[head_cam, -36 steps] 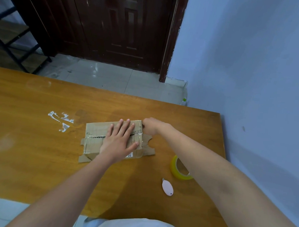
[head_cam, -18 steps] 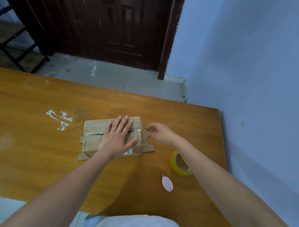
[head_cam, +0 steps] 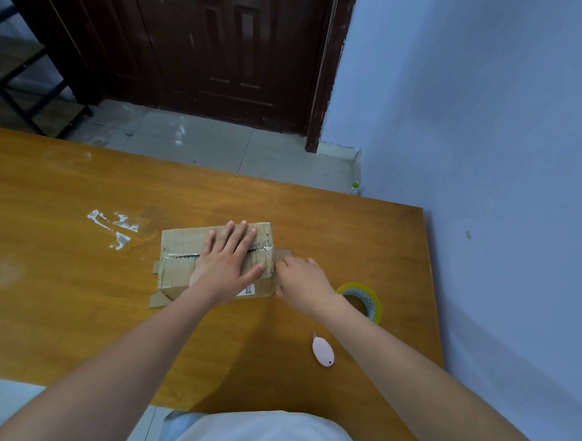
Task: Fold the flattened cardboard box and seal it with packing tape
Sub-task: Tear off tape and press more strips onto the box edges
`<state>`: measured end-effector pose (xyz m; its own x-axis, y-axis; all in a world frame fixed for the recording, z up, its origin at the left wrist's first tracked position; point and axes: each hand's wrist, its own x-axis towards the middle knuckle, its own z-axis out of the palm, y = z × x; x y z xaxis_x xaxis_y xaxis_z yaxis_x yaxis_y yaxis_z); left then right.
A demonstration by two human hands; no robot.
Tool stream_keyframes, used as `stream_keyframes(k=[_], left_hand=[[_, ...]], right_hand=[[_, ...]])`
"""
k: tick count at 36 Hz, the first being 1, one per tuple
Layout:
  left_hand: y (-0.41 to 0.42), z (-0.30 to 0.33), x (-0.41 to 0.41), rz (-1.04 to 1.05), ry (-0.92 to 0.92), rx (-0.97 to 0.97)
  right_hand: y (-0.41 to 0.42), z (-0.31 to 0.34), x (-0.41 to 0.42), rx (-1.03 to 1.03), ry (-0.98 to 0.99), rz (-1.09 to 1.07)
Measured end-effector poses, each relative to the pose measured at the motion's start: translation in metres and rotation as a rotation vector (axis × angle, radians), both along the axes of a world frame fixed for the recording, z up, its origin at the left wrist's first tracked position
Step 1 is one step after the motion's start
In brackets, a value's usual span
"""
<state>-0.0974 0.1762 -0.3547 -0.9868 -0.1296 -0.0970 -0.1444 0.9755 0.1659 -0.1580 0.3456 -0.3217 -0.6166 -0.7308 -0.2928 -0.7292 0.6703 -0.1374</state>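
1. Wooden and orange-brown, our table [head_cam: 79, 294] stands against a pale blue wall, with a dark door beyond its far edge.
2. We press our left hand [head_cam: 226, 267] flat, fingers spread, on top of the cardboard box [head_cam: 178, 248], which sits folded up under that palm.
3. Our right hand [head_cam: 302, 279] is at the box's right end, over a side flap [head_cam: 283, 253]; we cannot tell whether its fingers pinch the flap or only push it.
4. Just right of our right wrist lies the roll of packing tape [head_cam: 368, 298]; nearer us rests a small pink cutter [head_cam: 323, 353].
5. We judge the folding mostly done: the top seam looks closed and glossy, perhaps taped, while end flaps jut out unsealed.
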Motion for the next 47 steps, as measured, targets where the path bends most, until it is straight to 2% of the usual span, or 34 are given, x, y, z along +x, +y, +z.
stream_keyframes(k=[4,14,28,35,47], left_hand=[[0.000,0.001,0.000,0.000,-0.010,-0.011],[0.000,0.001,0.001,-0.004,-0.014,-0.003],[0.000,0.003,0.001,-0.007,-0.018,0.000],[0.000,0.004,0.000,-0.002,-0.021,-0.004],[-0.001,0.001,-0.002,-0.006,-0.037,-0.026]], right_hand=[[-0.002,-0.001,0.002,0.027,0.049,0.025],[-0.010,-0.003,0.003,0.047,-0.006,-0.038],[-0.012,0.007,-0.020,0.144,0.106,0.266],[-0.015,0.014,-0.025,0.178,0.081,0.284],[-0.022,0.015,-0.033,0.254,0.170,0.372]])
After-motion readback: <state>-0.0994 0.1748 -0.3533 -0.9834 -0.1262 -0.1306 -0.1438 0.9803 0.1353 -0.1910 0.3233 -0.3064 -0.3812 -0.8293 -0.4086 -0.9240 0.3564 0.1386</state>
